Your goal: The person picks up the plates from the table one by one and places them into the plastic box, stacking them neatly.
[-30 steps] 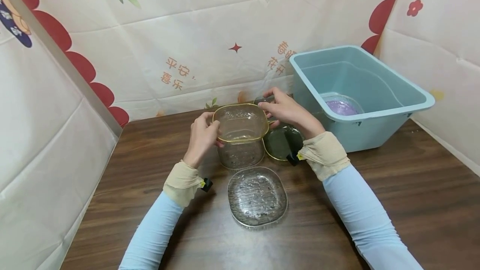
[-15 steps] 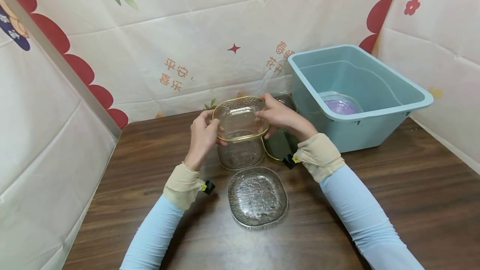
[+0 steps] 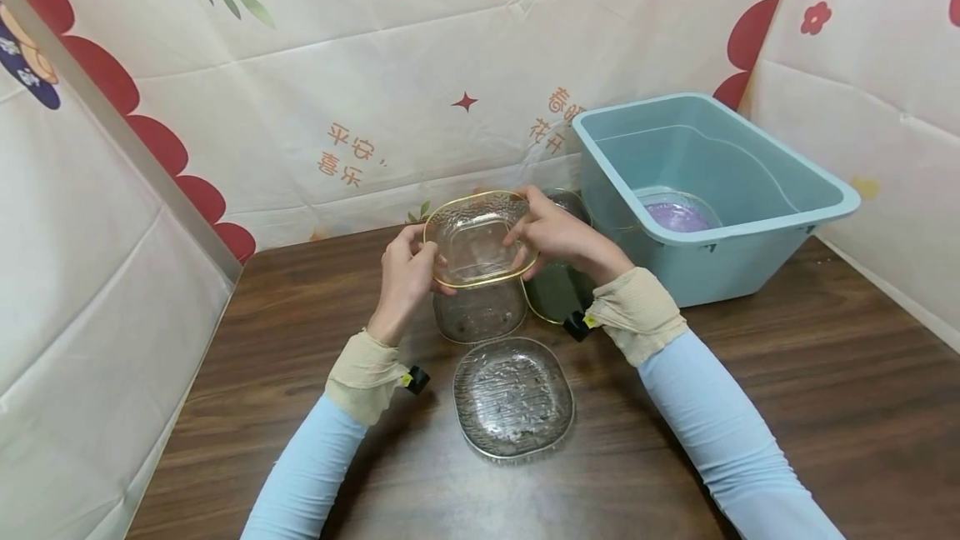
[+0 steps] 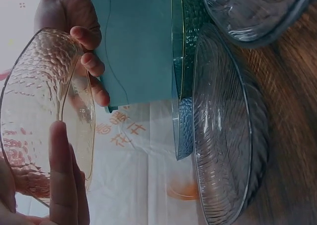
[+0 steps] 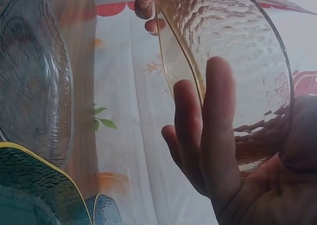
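A clear amber-tinted dish with a gold rim and hammered walls is held above the table, tilted so its inside faces the head camera. My left hand grips its left end, with fingers showing on its outside in the left wrist view. At the right end my right hand holds it, fingers seen through the clear wall. Below it is a greyish clear dish, partly covered. Nearer stands a ribbed clear dish. A dark green gold-rimmed dish sits beneath my right hand, partly hidden.
A light blue bin stands at the right, with a purple item inside. Another dish is partly hidden behind my right hand; it looks blue in the right wrist view. A printed cloth hangs behind the wooden table.
My right hand has shifted left and taken a firmer hold on the dish's right end, uncovering more of the dish behind. The amber dish has risen slightly and changed its tilt.
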The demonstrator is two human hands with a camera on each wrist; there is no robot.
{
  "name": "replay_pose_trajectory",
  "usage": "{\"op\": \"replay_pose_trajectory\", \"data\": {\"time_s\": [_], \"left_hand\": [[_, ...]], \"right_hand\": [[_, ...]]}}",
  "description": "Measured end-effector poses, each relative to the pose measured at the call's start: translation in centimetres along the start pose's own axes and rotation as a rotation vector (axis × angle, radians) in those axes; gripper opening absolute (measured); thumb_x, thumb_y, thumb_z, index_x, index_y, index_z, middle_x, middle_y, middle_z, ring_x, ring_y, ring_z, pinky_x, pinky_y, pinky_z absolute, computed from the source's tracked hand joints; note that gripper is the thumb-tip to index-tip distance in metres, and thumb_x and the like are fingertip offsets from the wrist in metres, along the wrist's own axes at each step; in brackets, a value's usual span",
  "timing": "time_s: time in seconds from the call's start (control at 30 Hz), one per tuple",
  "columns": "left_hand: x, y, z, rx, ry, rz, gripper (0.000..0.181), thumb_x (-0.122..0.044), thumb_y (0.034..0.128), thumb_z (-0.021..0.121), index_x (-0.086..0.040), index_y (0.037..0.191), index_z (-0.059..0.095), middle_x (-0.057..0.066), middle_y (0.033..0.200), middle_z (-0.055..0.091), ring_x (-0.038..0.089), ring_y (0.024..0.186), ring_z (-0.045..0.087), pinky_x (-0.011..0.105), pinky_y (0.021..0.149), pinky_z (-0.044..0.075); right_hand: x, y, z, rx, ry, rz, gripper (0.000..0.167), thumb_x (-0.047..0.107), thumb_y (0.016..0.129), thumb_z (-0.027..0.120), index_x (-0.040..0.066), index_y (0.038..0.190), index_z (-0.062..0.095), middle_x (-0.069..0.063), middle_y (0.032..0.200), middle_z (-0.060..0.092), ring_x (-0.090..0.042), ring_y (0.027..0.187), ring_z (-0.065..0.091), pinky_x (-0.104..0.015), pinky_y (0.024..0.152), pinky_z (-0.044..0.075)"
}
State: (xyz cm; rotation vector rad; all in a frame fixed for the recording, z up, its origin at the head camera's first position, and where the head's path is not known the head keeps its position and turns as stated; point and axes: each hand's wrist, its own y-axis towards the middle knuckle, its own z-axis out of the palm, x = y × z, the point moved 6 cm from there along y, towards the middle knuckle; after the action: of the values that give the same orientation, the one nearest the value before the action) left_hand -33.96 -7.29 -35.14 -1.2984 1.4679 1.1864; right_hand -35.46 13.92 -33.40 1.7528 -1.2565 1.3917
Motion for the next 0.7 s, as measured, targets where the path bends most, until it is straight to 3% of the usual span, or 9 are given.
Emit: {"op": "replay_pose_trajectory", "data": {"time_s": [0.27, 0.4, 0.53, 0.7], "left_hand": [[-0.3, -0.1, -0.1, 0.002, -0.022, 0.003, 0.043, -0.005, 0.0967, 0.047, -0.007, 0.139, 0.057, 0.012, 0.082, 0.067, 0.019, 0.044, 0.065, 0.059, 0.059, 0.063], [-0.5, -0.2, -0.1, 0.007, -0.040, 0.024, 0.034, -0.021, 0.1061, 0.049, -0.006, 0.135, 0.058, 0.012, 0.081, 0.068, 0.019, 0.043, 0.065, 0.060, 0.057, 0.063], [-0.7, -0.1, 0.0, 0.009, -0.060, 0.056, 0.049, -0.043, 0.1115, 0.039, -0.004, 0.134, 0.058, 0.011, 0.077, 0.068, 0.019, 0.042, 0.065, 0.062, 0.055, 0.061], [-0.4, 0.0, 0.2, 0.023, -0.076, 0.053, 0.055, -0.048, 0.1121, 0.031, -0.002, 0.126, 0.057, 0.006, 0.070, 0.067, 0.019, 0.042, 0.066, 0.061, 0.052, 0.061]], "right_hand": [[0.3, 0.2, -0.4, -0.030, -0.005, -0.021, 0.067, -0.005, 0.104, 0.033, 0.011, 0.163, 0.006, -0.037, 0.130, 0.056, -0.018, 0.062, 0.069, -0.041, 0.058, 0.066], [0.6, 0.1, -0.7, -0.066, -0.017, -0.050, 0.066, -0.005, 0.103, 0.035, 0.011, 0.162, 0.011, -0.034, 0.126, 0.058, -0.020, 0.059, 0.069, -0.042, 0.056, 0.065], [0.8, -0.2, -1.0, -0.107, -0.034, -0.055, 0.065, -0.004, 0.103, 0.036, 0.011, 0.161, 0.013, -0.028, 0.119, 0.061, -0.019, 0.058, 0.066, -0.045, 0.057, 0.065], [1.3, -0.6, -1.4, -0.136, -0.021, -0.059, 0.064, -0.005, 0.103, 0.036, 0.010, 0.161, 0.014, -0.023, 0.110, 0.060, -0.018, 0.056, 0.065, -0.043, 0.053, 0.064]]}}
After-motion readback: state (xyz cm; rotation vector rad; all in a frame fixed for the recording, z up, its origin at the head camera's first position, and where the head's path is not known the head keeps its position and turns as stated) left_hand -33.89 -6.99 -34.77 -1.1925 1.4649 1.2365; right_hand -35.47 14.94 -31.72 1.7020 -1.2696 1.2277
